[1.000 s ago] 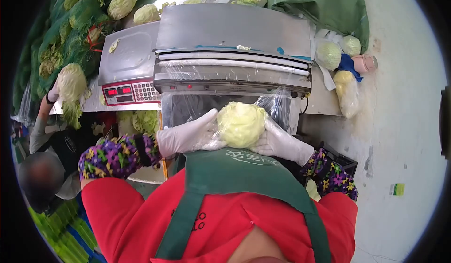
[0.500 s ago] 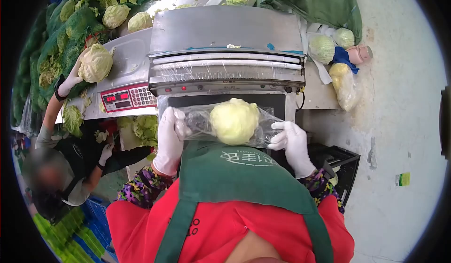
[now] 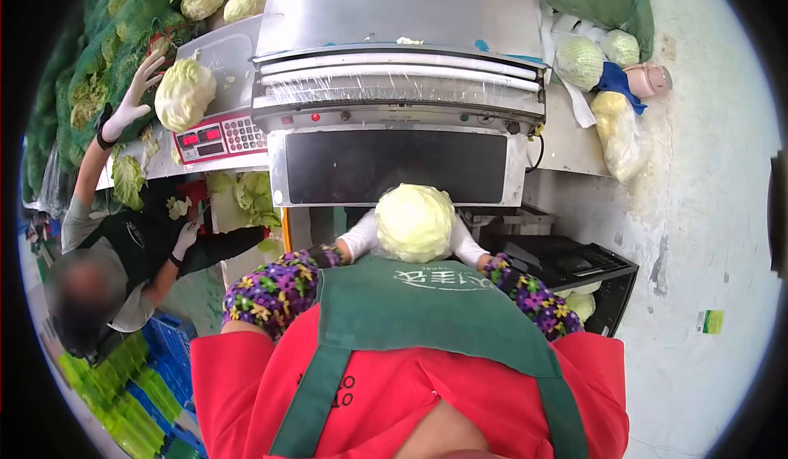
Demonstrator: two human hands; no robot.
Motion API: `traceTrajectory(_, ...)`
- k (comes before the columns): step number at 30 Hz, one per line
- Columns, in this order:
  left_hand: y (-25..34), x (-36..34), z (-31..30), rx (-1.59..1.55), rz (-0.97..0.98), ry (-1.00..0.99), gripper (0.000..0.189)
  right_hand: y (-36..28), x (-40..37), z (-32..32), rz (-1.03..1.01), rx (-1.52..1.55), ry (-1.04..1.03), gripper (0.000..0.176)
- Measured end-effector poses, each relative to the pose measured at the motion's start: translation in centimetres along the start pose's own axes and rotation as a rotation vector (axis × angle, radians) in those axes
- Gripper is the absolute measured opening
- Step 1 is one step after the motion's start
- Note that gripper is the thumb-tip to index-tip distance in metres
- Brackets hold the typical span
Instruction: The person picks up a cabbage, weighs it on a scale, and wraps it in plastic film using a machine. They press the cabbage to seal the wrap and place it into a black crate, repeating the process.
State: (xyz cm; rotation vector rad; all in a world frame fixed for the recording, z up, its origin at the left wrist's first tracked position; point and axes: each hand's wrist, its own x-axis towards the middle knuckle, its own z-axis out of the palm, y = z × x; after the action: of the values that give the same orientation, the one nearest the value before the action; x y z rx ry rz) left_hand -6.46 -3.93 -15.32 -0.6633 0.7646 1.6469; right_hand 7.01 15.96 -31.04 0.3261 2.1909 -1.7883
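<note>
"Holding what, just beyond the green apron (image 3: 435,311)?"

"Cabbage (image 3: 414,223). Left hand (image 3: 361,234) and right hand (image 3: 468,244) held it from either side, mostly hidden behind it, presumably sharing its weight."

"Farther off?"

"Dark plate (image 3: 398,166) came first, fronting the wrapping machine (image 3: 394,117), likely for short reach. Scale (image 3: 220,137) stood beside, left."

That cabbage (image 3: 414,223) is pale yellow-green, with the left hand (image 3: 361,236) and right hand (image 3: 466,244) gloved in white. The sleeves (image 3: 275,295) are flowered, purple splashed with yellow; the apron (image 3: 427,315) dark green, lettered in white; the shirt (image 3: 238,385) bright red. The machine (image 3: 402,12) gleams silver around its black plate (image 3: 394,170); near me, a blue cloth (image 3: 617,82) and pink cup (image 3: 650,79).
</note>
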Motion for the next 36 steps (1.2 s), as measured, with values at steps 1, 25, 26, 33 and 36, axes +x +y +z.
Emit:
traceTrajectory(1, 0.0, -1.0, 1.3, 0.003, 0.008, -0.004, 0.034, -3.2, 0.3, 0.0, 0.151, 0.386, -0.010, 0.019)
traceTrajectory(25, 8.6, -22.5, 0.4, 0.666, 0.940, -0.277, 0.019, -37.9, 3.4, 8.5, -0.174, 0.194, -0.248, 0.012)
traceTrajectory(26, 8.6, -23.2, -0.2, 0.706, 1.055, -0.282, 0.018, -38.3, 3.6, 9.2, -0.092, 0.466, -0.510, 0.014)
traceTrajectory(33, 13.3, -24.1, -1.5, 1.216, 0.696, -0.420, 0.047, -36.0, -0.6, 14.1, 0.084, 1.088, -0.488, 0.027)
traceTrajectory(36, 10.4, -21.0, -7.6, 0.790, 0.282, -0.296, 0.055, -33.8, -1.8, 13.8, 0.183, 0.696, -0.034, 0.050)
